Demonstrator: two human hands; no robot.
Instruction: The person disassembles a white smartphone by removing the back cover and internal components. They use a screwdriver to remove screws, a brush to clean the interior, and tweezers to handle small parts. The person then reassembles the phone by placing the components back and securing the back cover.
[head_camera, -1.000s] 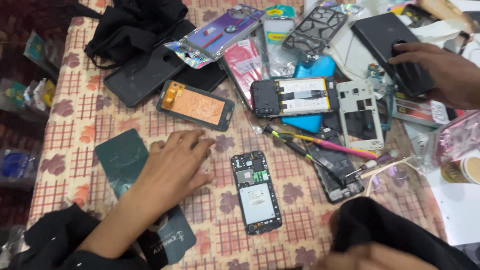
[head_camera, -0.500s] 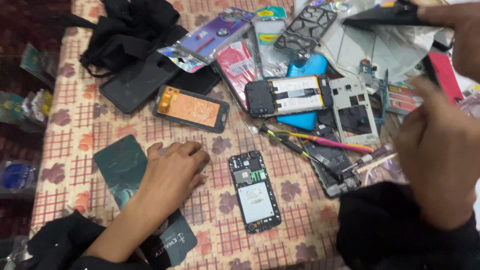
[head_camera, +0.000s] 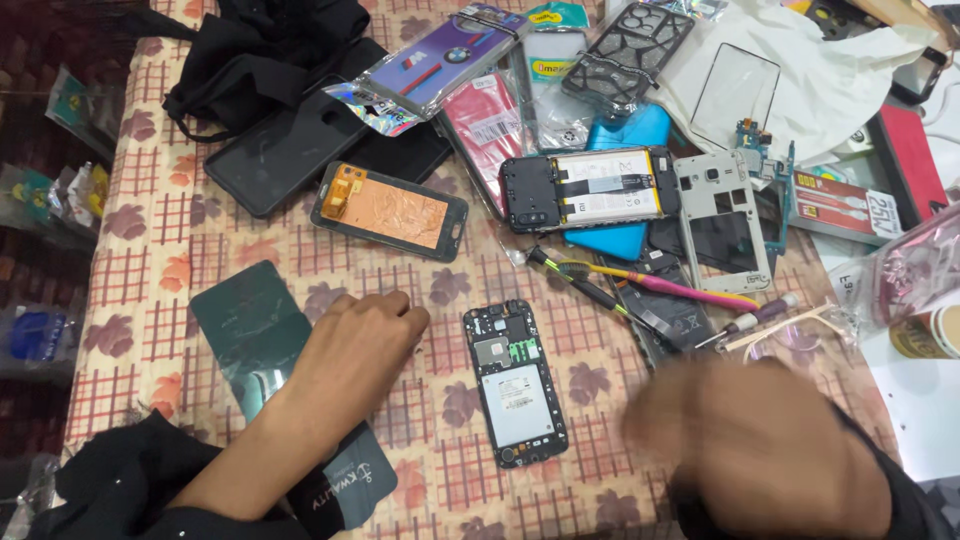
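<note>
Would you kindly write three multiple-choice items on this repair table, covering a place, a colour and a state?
1. Where does the left hand rest?
A. on the dark green sheet
B. on the blue phone cover
C. on the white paper

2. What colour is the back of the display panel above that hand?
A. silver
B. copper-orange
C. purple

3. How does the small phone between the hands lie?
A. closed, screen up
B. inside a pouch
C. back cover off, insides showing

Answers: 1 A, the hand and wrist lie across the sheet. 2 B, its foil looks copper-orange. 3 C, the circuit board and a white label show. The right hand is too blurred to judge.
</note>
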